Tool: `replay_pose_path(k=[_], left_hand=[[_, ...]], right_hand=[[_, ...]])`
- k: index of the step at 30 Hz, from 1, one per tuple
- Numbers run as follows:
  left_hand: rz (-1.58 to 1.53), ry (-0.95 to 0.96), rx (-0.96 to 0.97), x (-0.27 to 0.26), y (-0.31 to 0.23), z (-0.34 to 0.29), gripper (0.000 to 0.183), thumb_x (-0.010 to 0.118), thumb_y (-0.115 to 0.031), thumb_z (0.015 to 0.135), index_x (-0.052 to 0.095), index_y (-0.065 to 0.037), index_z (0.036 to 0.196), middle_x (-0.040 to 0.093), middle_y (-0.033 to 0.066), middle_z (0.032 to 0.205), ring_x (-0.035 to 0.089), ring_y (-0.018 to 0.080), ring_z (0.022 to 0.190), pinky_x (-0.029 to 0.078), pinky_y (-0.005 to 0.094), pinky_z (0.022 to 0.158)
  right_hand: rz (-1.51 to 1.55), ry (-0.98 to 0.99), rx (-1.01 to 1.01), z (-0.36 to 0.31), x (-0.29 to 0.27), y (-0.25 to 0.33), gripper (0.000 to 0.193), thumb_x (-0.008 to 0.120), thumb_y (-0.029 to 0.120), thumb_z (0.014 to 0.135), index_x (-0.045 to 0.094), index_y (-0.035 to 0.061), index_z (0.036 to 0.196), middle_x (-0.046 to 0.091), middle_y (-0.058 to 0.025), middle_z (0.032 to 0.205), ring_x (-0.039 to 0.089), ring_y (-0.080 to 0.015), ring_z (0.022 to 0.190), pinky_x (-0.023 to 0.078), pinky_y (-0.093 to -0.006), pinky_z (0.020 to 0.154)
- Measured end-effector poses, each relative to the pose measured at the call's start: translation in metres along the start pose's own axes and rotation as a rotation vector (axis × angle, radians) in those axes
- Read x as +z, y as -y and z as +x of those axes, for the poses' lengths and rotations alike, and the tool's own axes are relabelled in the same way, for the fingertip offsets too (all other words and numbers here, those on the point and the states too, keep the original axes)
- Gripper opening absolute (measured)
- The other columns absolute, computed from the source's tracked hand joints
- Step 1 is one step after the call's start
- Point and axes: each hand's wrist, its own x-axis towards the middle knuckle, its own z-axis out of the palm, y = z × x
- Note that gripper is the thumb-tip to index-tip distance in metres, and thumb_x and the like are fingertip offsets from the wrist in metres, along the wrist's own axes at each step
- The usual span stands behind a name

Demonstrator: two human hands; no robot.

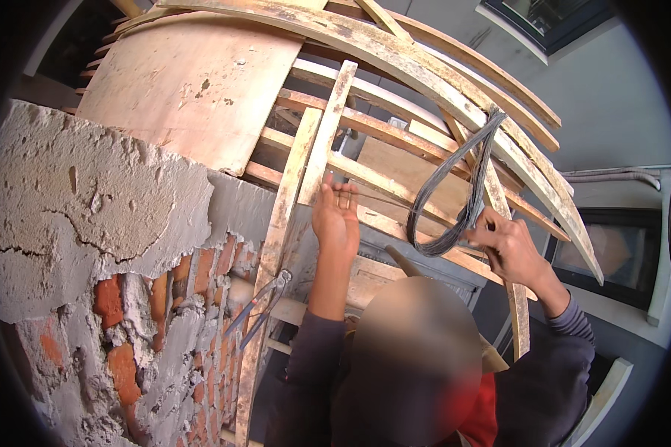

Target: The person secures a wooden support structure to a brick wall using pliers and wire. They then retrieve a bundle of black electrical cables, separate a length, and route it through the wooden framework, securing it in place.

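A looped bundle of thin grey binding wire (pixel 443 197) hangs from the curved wooden frame, its top end against a long board. My right hand (pixel 511 246) is closed at the lower right of the loop, thumb and fingers pinched on the wire. My left hand (pixel 337 216) is raised, palm showing and fingers partly stretched, close to the lower end of an upright wooden slat (pixel 329 134). A thin line, perhaps a wire strand, runs from beside its fingers toward the bundle. Pliers (pixel 265 309) with blue handles rest against a long slat (pixel 279 216), left of my left forearm.
Broken plaster and bare brick form a wall (pixel 119 223) at the left. A plywood sheet (pixel 194 89) lies over the slats, upper left. Curved boards (pixel 395 59) arch across the top. A dark-framed window (pixel 611 253) is at right. A blurred patch covers the lower middle, beside red cloth (pixel 484 410).
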Motion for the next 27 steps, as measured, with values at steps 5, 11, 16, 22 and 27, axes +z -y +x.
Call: replay_pose_path(k=[5,11,16,22,27], left_hand=[[0.128,0.142,-0.129,0.01,0.023,-0.034,0.035,0.041,-0.023,0.098,0.041,-0.001,0.125,0.047,0.0054,0.096,0.052,0.0209,0.103,0.042,0.0379,0.099],[0.139,0.311,-0.154,0.005,0.037,-0.036,0.028,0.044,-0.029,0.097,0.048,-0.005,0.111,0.048,0.0031,0.087,0.054,0.0182,0.09,0.047,0.0373,0.085],[0.336,0.575,0.128,0.058,-0.03,-0.009,0.033,0.045,-0.027,0.097,0.046,0.0,0.115,0.049,0.0017,0.075,0.053,0.0149,0.075,0.047,0.032,0.076],[0.291,0.397,0.13,0.09,-0.001,-0.034,0.035,0.039,-0.026,0.099,0.043,0.0,0.122,0.046,0.0003,0.069,0.049,0.01,0.066,0.047,0.0297,0.073],[0.254,0.418,-0.068,0.064,0.007,-0.032,0.027,0.033,-0.027,0.101,0.045,-0.007,0.116,0.035,-0.0023,0.067,0.034,0.0071,0.053,0.038,0.025,0.053]], right_hand=[[0.094,-0.044,0.013,0.009,0.017,0.001,0.031,0.057,-0.01,0.066,0.065,0.0042,0.093,0.055,-0.012,0.078,0.058,-0.0322,0.065,0.045,-0.0395,0.056],[0.104,-0.089,0.079,0.009,0.023,-0.004,0.018,0.059,0.0,0.08,0.064,0.0055,0.097,0.057,-0.0143,0.083,0.059,-0.037,0.072,0.045,-0.0434,0.062],[0.134,-0.006,0.128,-0.002,0.011,0.0,0.027,0.056,0.003,0.084,0.061,0.006,0.111,0.052,-0.0144,0.078,0.056,-0.0311,0.067,0.041,-0.0407,0.06],[-0.078,-0.192,0.092,0.006,0.018,0.001,0.041,0.055,-0.006,0.074,0.063,0.0086,0.111,0.053,-0.0142,0.08,0.056,-0.0322,0.057,0.044,-0.0392,0.051],[-0.176,-0.132,0.07,0.005,0.026,0.001,0.033,0.06,0.004,0.077,0.063,0.0115,0.109,0.056,-0.009,0.082,0.059,-0.0283,0.056,0.045,-0.0371,0.047]])
